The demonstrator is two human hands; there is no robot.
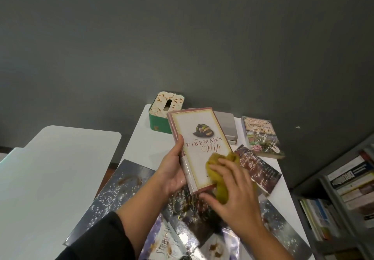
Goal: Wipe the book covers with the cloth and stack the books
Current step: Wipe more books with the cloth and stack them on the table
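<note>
Head view: I hold the cream-covered book [202,150] tilted up above the desk [149,150], my left hand [174,170] gripping it along the spine edge, thumb on the front cover. My right hand [232,191] presses the yellow-green cloth [218,176] against the cover's lower right corner, fingers spread over the bunched fabric and curled onto it.

The book hangs clear of the desk, over a spread of glossy covers [113,197] lying toward the near edge. A dark paperback [257,168] lies just right of the held book. A floral-covered book [262,136] rests by the far right corner. A grey box [225,126] stands behind the held book, and a green tissue box [162,116] sits at the far left corner.

By my judgement the wipe is under way and only the cover's lower part is reached. To do it well I would keep the left grip firm at the spine so the book does not twist, sweep the cloth flat toward the top edge, then turn the book for its back cover. No stack is visible yet.
</note>
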